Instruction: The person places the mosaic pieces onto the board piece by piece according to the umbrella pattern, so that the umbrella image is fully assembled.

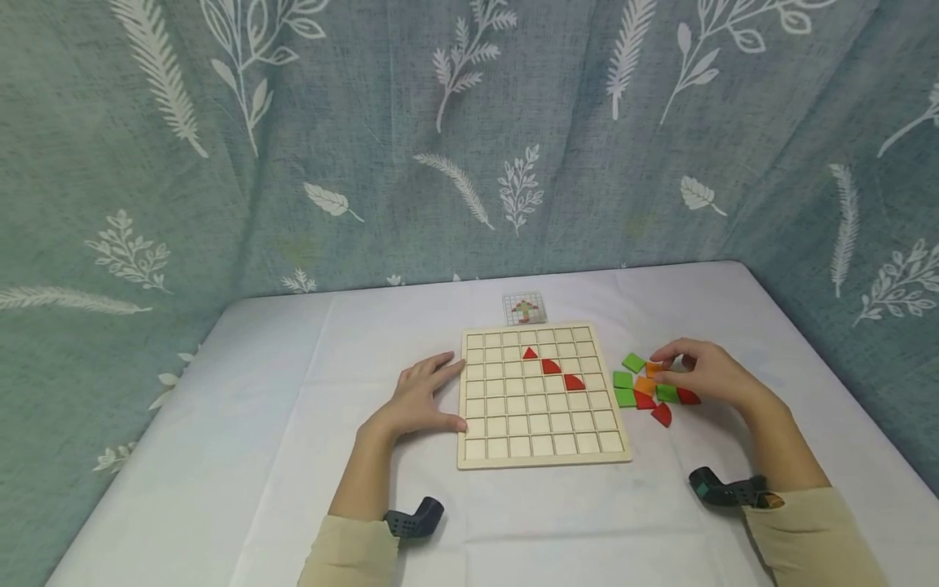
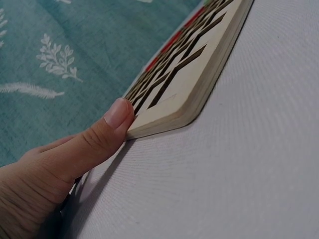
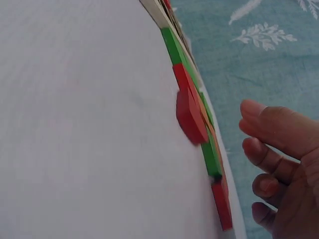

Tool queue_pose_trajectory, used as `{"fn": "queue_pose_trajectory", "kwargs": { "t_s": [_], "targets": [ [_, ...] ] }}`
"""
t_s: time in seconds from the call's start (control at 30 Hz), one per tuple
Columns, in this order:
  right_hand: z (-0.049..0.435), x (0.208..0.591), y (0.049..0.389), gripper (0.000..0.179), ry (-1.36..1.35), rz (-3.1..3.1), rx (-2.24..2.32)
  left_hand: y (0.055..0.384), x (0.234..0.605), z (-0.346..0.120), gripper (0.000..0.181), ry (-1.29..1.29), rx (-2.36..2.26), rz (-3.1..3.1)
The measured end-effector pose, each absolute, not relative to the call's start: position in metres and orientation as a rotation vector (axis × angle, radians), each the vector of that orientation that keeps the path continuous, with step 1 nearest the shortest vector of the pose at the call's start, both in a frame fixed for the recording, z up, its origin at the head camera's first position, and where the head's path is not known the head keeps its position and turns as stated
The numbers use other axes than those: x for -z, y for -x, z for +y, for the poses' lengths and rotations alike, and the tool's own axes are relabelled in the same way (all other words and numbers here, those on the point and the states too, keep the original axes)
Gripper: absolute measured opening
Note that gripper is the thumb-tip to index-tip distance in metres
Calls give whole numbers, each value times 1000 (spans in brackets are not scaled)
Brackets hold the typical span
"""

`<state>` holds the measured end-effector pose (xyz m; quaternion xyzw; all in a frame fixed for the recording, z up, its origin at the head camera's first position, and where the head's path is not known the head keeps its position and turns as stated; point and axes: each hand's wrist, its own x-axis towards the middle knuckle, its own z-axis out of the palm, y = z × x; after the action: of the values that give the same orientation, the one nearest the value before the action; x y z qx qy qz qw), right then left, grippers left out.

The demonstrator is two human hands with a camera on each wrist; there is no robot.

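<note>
Left hand point(image 1: 421, 399) touching wooden grid point(image 1: 540, 424), right hand point(image 1: 704, 371) near square tiles point(image 1: 623, 380)

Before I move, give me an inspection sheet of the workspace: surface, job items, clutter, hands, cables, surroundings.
Surface: white cloth, a few creases.
Job items: gridded board with a red triangle and two red quarter-circles on it; loose green, orange and red pieces to its right; card beyond its far edge.
Clutter: nothing seen.
Left hand: spread along the board's left edge, touching it.
Right hand: at the loose pieces, by an orange one; no piece seen held.
Cables: nothing seen.
Surroundings: leaf-print curtain behind and at both sides.
</note>
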<state>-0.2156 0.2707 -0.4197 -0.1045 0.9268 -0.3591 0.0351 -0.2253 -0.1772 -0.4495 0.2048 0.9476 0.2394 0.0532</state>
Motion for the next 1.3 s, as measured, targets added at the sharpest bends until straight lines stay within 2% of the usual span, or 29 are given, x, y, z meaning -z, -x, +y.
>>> {"fn": "queue_pose_trajectory", "kwargs": {
  "t_s": [0.37, 0.8, 1.03, 1.3],
  "targets": [
    [293, 424, 199, 28, 288, 2894, 1038, 227, 452, -177, 108, -646, -729, 2878],
    [299, 438, 186, 39, 226, 2953, 958, 227, 453, -179, 108, -628, -727, 2865],
    [295, 442, 183, 28, 250, 2974, 963, 226, 454, -180, 108, -626, -726, 2869],
    [297, 439, 183, 24, 295, 2962, 932, 227, 454, -179, 108, -626, -727, 2879]
  ]
}}
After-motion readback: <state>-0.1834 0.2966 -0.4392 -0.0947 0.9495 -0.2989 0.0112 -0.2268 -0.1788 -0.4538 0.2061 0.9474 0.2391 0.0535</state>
